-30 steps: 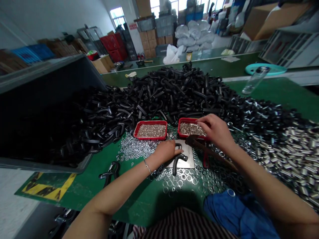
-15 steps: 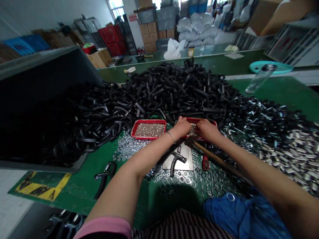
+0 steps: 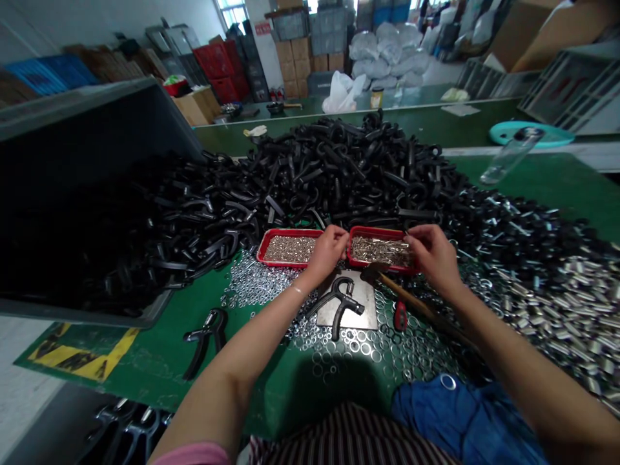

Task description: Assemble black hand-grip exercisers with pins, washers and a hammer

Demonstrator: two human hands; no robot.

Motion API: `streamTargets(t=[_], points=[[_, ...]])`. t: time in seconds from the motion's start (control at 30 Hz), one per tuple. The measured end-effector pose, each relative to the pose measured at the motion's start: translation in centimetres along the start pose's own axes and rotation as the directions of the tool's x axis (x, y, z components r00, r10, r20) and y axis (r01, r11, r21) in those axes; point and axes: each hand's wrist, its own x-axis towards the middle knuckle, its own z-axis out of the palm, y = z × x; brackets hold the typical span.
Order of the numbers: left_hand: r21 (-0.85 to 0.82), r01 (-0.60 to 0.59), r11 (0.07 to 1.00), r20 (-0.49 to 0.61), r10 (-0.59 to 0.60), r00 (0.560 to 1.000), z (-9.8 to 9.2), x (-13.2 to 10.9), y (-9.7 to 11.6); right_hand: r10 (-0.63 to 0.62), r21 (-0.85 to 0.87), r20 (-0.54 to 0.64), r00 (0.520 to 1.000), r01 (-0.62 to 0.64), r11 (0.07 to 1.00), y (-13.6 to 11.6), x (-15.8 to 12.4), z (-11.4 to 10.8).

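Note:
My left hand (image 3: 329,250) is at the gap between two red trays, over the right end of the left tray (image 3: 260,253). Its thumb and fingertips are pinched together; anything between them is too small to make out. My right hand (image 3: 436,255) is at the right end of the other red tray (image 3: 382,230), which holds small metal pins (image 3: 380,250). Thumb and forefinger close there on something I cannot make out. Below the trays, a black hand grip exerciser (image 3: 339,303) with a spring lies on a metal plate (image 3: 369,313).
A hammer (image 3: 411,298) and a red-handled tool (image 3: 400,316) lie right of the plate among scattered metal rings (image 3: 368,349). Black handles (image 3: 339,168) are heaped behind the trays. Another hand grip exerciser (image 3: 206,339) lies at left, metal sleeves (image 3: 557,316) at right.
My hands have drawn apart: the left has moved left out of the pin tray, the right has shifted right to its end. The pins are now in plain sight.

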Motion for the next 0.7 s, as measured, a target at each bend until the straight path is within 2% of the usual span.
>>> streamTargets(t=[0.03, 0.07, 0.13, 0.2, 0.27, 0.33, 0.43, 0.5, 0.6, 0.7], points=[[-0.034, 0.038, 0.999, -0.037, -0.039, 0.999, -1.4, -1.3, -0.4, 0.023, 0.085, 0.071, 0.997, -0.029, 0.996, -1.0, -1.6, -0.4], [-0.041, 0.066, 0.997, -0.067, -0.069, 0.995, -2.6, -2.6, -0.8, 0.043, 0.160, 0.213, 0.976, -0.078, 0.984, -1.9, -3.4, -0.5], [-0.020, 0.110, 0.994, -0.090, -0.111, 0.990, -4.6, -5.1, -1.1, 0.051, 0.216, 0.491, 0.870, -0.178, 0.960, -3.4, -6.9, 0.2], [-0.011, 0.133, 0.991, -0.045, -0.133, 0.990, -5.5, -7.0, -0.9, 0.053, 0.198, 0.592, 0.804, -0.209, 0.958, -4.0, -9.3, 1.9], [-0.047, 0.140, 0.989, 0.027, -0.139, 0.990, -5.7, -8.2, -0.3, 0.112, 0.160, 0.588, 0.801, -0.251, 0.955, -3.9, -10.2, 3.9], [-0.112, 0.163, 0.980, 0.080, -0.154, 0.985, -5.3, -8.9, 0.1, 0.191, 0.117, 0.557, 0.808, -0.304, 0.945, -3.4, -9.7, 5.4], [-0.151, 0.224, 0.963, 0.091, -0.212, 0.973, -4.4, -9.6, 0.1, 0.240, 0.042, 0.531, 0.813, -0.308, 0.950, -2.7, -8.6, 6.6], [-0.063, 0.183, 0.981, 0.056, -0.179, 0.982, -3.7, -10.1, -0.3, 0.210, -0.015, 0.490, 0.846, -0.233, 0.972, -2.5, -8.3, 7.1], [0.174, 0.019, 0.985, 0.025, -0.023, 0.999, -2.7, -10.6, -1.0, 0.137, -0.128, 0.393, 0.909, -0.093, 0.987, -2.2, -8.3, 7.8], [0.340, -0.039, 0.940, 0.039, 0.028, 0.999, -1.8, -11.0, -1.2, 0.114, -0.275, 0.368, 0.923, -0.009, 0.961, -2.2, -8.3, 8.5]])
